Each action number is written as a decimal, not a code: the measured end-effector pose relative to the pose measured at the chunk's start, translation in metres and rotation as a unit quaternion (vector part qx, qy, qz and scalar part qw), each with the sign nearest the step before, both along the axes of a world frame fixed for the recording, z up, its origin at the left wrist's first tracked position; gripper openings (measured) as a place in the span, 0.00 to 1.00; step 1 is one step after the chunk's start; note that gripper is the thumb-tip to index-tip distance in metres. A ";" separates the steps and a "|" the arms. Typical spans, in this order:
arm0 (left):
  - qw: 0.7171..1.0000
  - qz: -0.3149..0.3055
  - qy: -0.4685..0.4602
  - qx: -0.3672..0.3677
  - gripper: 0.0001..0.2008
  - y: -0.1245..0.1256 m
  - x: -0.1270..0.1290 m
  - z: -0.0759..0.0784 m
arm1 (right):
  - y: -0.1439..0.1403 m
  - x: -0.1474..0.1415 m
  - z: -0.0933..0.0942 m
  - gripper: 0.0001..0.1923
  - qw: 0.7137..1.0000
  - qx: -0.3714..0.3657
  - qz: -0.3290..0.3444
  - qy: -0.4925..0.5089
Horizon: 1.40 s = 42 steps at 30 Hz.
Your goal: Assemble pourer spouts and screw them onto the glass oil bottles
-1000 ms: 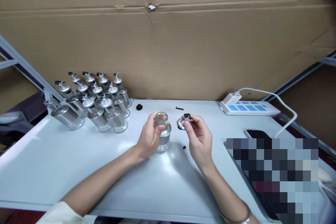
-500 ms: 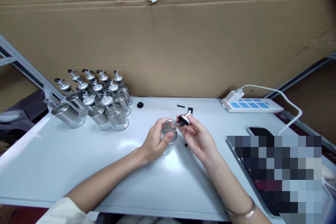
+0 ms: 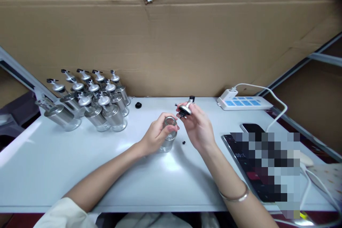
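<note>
My left hand (image 3: 157, 131) is wrapped round the neck of a clear glass bottle (image 3: 167, 144), which stands upright on the table with its mouth uncovered. In my right hand (image 3: 199, 124) is a pourer spout (image 3: 185, 109), a silver cap with a black stopper underneath and a black-tipped spout on top. The stopper is held above and to the right of the bottle's mouth, apart from it. A tiny black piece (image 3: 184, 143) lies on the table just right of the bottle. Behind the spout, another small black part (image 3: 176, 104) is mostly hidden.
Several steel-sleeved glass bottles (image 3: 114, 115), most with pourers, stand at the left. A black stopper (image 3: 138, 105) lies near the cardboard wall (image 3: 171, 50). At the right are a power strip (image 3: 244, 103) with a white cable, a phone (image 3: 253, 127) and a partly blurred tablet (image 3: 235, 153).
My right hand has raised the pourer spout a little and tilted it more upright. The bottle stays in my left hand. The whole view has shifted slightly.
</note>
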<state>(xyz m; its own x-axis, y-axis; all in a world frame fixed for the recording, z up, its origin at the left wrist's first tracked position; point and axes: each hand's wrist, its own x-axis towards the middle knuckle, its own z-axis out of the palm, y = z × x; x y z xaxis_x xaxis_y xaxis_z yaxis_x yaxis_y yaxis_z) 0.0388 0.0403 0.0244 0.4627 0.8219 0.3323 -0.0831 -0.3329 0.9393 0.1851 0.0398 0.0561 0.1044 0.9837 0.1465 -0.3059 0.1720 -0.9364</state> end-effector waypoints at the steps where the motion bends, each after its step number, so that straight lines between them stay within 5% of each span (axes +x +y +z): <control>1: 1.000 0.002 0.003 0.003 0.24 0.001 0.000 -0.001 | 0.001 -0.001 0.005 0.12 1.000 0.012 0.002 -0.007; 6: 0.999 0.014 0.019 0.030 0.24 0.003 0.000 -0.003 | 0.003 -0.012 0.024 0.11 0.993 0.079 0.079 -0.029; 12: 0.995 0.053 0.065 0.053 0.26 0.004 0.001 -0.005 | 0.000 -0.022 0.013 0.13 0.968 0.156 0.168 -0.103; 24: 0.993 0.027 0.089 0.066 0.29 0.002 0.000 0.000 | 0.001 -0.015 0.004 0.12 0.980 0.063 0.186 0.020; 42: 0.994 0.003 0.100 0.043 0.31 0.001 -0.001 0.001 | 0.003 -0.007 0.000 0.13 0.972 0.049 0.228 -0.004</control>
<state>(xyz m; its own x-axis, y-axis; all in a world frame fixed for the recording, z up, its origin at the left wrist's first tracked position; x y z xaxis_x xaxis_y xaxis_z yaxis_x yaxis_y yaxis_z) 0.0378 0.0417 0.0251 0.5223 0.7970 0.3033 0.1037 -0.4124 0.9051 0.1783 0.0432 0.0559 -0.3418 0.9085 0.2404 -0.3639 0.1079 -0.9252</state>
